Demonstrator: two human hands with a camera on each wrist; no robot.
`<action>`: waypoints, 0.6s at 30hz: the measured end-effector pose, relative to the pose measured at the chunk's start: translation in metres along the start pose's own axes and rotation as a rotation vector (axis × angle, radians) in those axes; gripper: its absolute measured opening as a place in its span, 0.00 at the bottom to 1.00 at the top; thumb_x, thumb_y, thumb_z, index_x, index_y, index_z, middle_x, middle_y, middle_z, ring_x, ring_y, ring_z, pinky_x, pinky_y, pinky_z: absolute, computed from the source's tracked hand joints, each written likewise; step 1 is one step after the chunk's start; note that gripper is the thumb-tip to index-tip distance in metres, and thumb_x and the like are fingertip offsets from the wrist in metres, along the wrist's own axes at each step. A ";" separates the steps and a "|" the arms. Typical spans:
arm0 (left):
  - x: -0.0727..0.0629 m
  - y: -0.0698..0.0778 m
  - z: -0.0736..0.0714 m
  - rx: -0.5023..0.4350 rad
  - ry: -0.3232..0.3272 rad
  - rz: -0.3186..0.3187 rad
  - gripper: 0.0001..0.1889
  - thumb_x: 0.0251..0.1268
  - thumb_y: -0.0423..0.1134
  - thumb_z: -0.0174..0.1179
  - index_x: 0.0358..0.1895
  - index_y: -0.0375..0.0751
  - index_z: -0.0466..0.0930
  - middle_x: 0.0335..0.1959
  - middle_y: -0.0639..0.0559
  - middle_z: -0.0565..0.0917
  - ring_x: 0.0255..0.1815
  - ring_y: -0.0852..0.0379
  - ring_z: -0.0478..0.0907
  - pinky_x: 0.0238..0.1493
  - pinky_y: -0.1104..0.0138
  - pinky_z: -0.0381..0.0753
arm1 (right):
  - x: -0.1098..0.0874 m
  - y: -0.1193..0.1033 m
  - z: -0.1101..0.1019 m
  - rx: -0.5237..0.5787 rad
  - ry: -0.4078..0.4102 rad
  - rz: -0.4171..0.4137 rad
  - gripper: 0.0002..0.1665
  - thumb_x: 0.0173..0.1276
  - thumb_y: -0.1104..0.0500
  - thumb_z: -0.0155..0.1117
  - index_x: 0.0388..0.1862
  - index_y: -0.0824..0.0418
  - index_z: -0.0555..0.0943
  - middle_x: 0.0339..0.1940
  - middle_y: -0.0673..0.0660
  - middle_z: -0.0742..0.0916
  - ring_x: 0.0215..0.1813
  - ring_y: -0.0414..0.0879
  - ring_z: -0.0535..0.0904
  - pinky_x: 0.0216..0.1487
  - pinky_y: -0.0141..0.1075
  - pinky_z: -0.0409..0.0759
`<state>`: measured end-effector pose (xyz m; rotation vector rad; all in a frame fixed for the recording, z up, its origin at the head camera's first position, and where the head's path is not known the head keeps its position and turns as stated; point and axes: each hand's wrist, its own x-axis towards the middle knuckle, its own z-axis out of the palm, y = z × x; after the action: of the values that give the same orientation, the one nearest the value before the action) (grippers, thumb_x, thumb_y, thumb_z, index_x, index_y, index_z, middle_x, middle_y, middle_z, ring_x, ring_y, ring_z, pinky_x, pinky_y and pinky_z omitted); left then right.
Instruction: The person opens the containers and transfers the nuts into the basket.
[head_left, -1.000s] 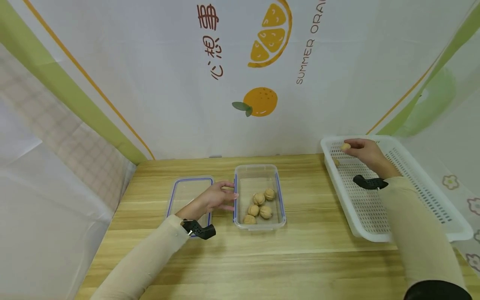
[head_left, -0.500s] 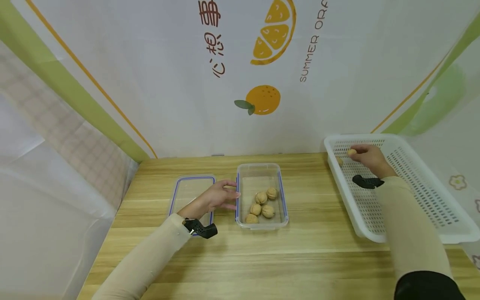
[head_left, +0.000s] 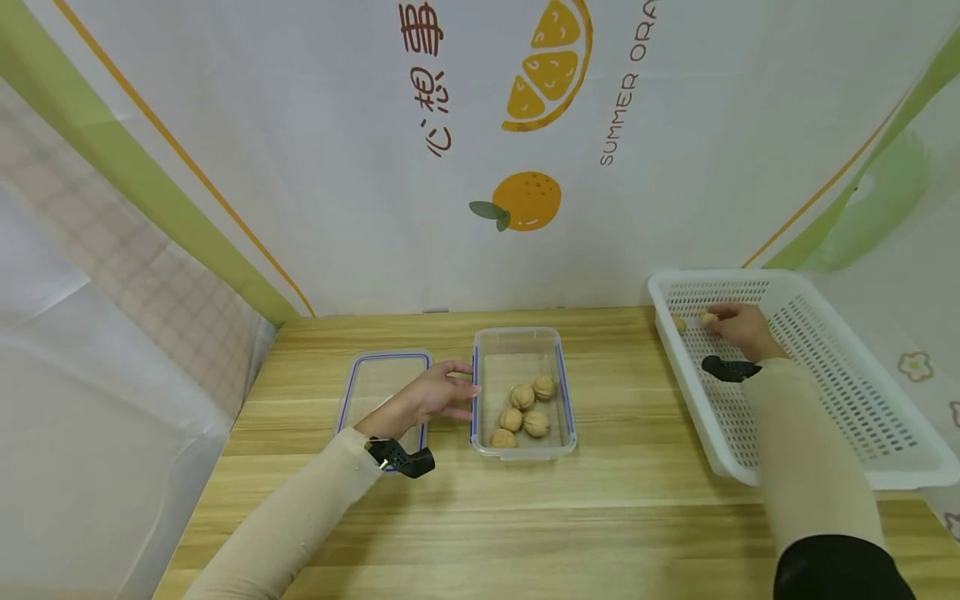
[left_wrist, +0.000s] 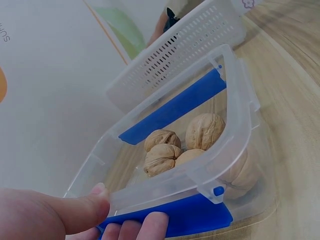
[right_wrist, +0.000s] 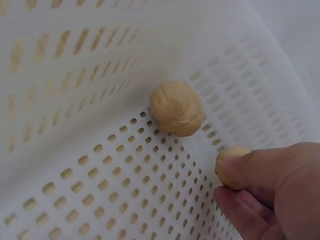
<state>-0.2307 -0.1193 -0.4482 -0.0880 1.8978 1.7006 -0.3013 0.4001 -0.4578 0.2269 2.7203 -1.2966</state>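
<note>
My left hand [head_left: 437, 393] holds the left side of a clear plastic food container [head_left: 517, 333], its thumb at the rim and fingers against the blue side clip [left_wrist: 187, 217]. Several walnuts [head_left: 522, 396] lie in the container's near half. On the right, my right hand [head_left: 744, 331] reaches inside a white perforated basket [head_left: 712, 454] and pinches a walnut [right_wrist: 231, 170] between thumb and fingers, low near the basket floor. Another walnut [right_wrist: 176, 108] rests in the basket's corner, just left of the held one in the head view.
A clear lid [head_left: 386, 367] with a blue seal lies on the wooden table [head_left: 480, 533], partly under my left forearm. Behind the table hangs a white cloth [head_left: 337, 208] printed with oranges. The basket stands at the table's right side.
My right hand has come down into the basket with the pinched walnut. The left hand stays at the container's side, and the walnuts in the container have not moved.
</note>
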 end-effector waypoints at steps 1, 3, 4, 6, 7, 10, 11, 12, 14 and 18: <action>0.000 0.000 0.000 0.001 0.000 0.002 0.25 0.74 0.26 0.57 0.70 0.28 0.62 0.60 0.31 0.74 0.53 0.42 0.81 0.48 0.55 0.90 | 0.000 0.000 0.001 -0.008 0.007 -0.002 0.31 0.78 0.60 0.55 0.71 0.78 0.66 0.66 0.79 0.72 0.64 0.68 0.71 0.64 0.59 0.75; 0.000 -0.001 0.000 0.001 -0.003 0.005 0.25 0.74 0.26 0.57 0.71 0.28 0.62 0.60 0.31 0.74 0.54 0.41 0.81 0.48 0.55 0.90 | 0.001 0.001 0.003 -0.036 0.024 -0.011 0.30 0.76 0.60 0.58 0.69 0.78 0.68 0.63 0.78 0.75 0.59 0.63 0.75 0.58 0.51 0.79; 0.000 -0.001 0.000 0.001 -0.006 0.006 0.25 0.74 0.26 0.57 0.71 0.28 0.62 0.60 0.31 0.74 0.55 0.41 0.80 0.48 0.55 0.90 | 0.001 0.002 0.004 -0.044 0.030 -0.017 0.30 0.75 0.61 0.60 0.68 0.78 0.69 0.62 0.78 0.76 0.54 0.59 0.77 0.54 0.46 0.80; 0.001 -0.002 0.000 0.001 -0.011 0.010 0.26 0.74 0.26 0.57 0.71 0.27 0.62 0.60 0.30 0.74 0.56 0.39 0.80 0.48 0.55 0.90 | 0.001 0.004 0.005 -0.077 0.051 -0.035 0.29 0.73 0.62 0.62 0.65 0.79 0.71 0.58 0.78 0.79 0.47 0.49 0.77 0.45 0.36 0.78; 0.001 -0.002 0.000 0.001 -0.012 0.012 0.26 0.74 0.26 0.57 0.71 0.27 0.62 0.60 0.30 0.74 0.56 0.39 0.80 0.48 0.55 0.90 | 0.001 0.004 0.005 -0.081 0.055 -0.041 0.29 0.72 0.62 0.63 0.65 0.79 0.72 0.57 0.77 0.79 0.44 0.45 0.76 0.42 0.32 0.78; 0.002 -0.003 0.000 0.002 -0.008 0.012 0.26 0.74 0.26 0.58 0.71 0.27 0.62 0.60 0.30 0.74 0.56 0.39 0.80 0.48 0.55 0.90 | 0.003 0.006 0.007 -0.080 0.051 -0.046 0.29 0.72 0.63 0.63 0.65 0.79 0.71 0.55 0.76 0.79 0.40 0.40 0.75 0.35 0.25 0.77; 0.002 -0.003 0.000 0.003 -0.006 0.012 0.26 0.74 0.26 0.58 0.71 0.27 0.62 0.60 0.30 0.74 0.55 0.39 0.80 0.49 0.54 0.90 | 0.004 0.006 0.007 -0.083 0.052 -0.046 0.29 0.72 0.63 0.63 0.65 0.79 0.71 0.55 0.76 0.78 0.41 0.42 0.75 0.34 0.25 0.78; 0.002 -0.004 0.000 0.004 -0.005 0.012 0.26 0.74 0.26 0.58 0.71 0.27 0.62 0.60 0.30 0.74 0.55 0.39 0.80 0.49 0.54 0.90 | 0.005 0.005 0.008 -0.086 0.051 -0.044 0.29 0.72 0.62 0.63 0.65 0.79 0.71 0.56 0.75 0.78 0.42 0.44 0.77 0.34 0.25 0.79; 0.002 -0.004 -0.001 0.006 -0.006 0.012 0.26 0.74 0.26 0.58 0.71 0.27 0.62 0.60 0.30 0.74 0.55 0.39 0.80 0.49 0.54 0.89 | 0.006 0.005 0.008 -0.094 0.050 -0.040 0.29 0.72 0.63 0.62 0.66 0.79 0.71 0.56 0.77 0.78 0.46 0.52 0.78 0.37 0.28 0.80; 0.002 -0.005 -0.001 0.000 -0.013 0.017 0.26 0.75 0.26 0.57 0.71 0.27 0.61 0.61 0.30 0.74 0.56 0.39 0.80 0.50 0.52 0.89 | 0.007 0.005 0.008 -0.125 0.045 -0.035 0.28 0.74 0.62 0.61 0.66 0.79 0.70 0.58 0.79 0.76 0.55 0.66 0.75 0.48 0.44 0.81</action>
<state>-0.2311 -0.1199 -0.4534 -0.0616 1.8941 1.7082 -0.3069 0.3977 -0.4681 0.1993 2.8422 -1.1376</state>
